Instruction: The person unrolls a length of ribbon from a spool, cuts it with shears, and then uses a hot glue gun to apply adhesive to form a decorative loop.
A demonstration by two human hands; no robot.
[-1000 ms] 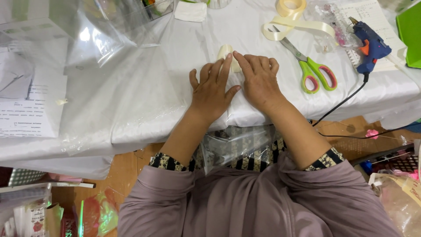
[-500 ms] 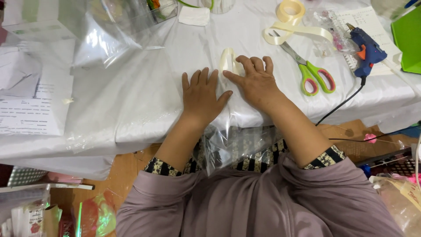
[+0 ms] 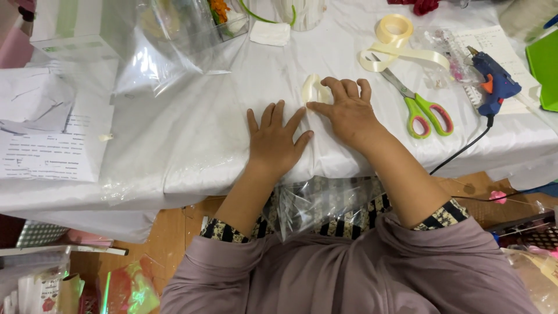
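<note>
The small cream ribbon loop (image 3: 314,88) lies on the white-covered counter (image 3: 192,134), just under my right hand's fingertips (image 3: 325,106). My right hand (image 3: 347,111) curls over it, index finger and thumb pressing at its near edge, not closed around anything. My left hand (image 3: 275,138) lies flat beside it, fingers spread, palm down on the clear plastic sheet (image 3: 174,70) that runs away to its left. To do this well, I judge I should keep the left palm firm so the sheet stays taut and press the loop evenly. Beyond my right hand lie green-handled scissors (image 3: 421,107), a cream ribbon roll (image 3: 394,30) and a blue glue gun (image 3: 494,81).
</note>
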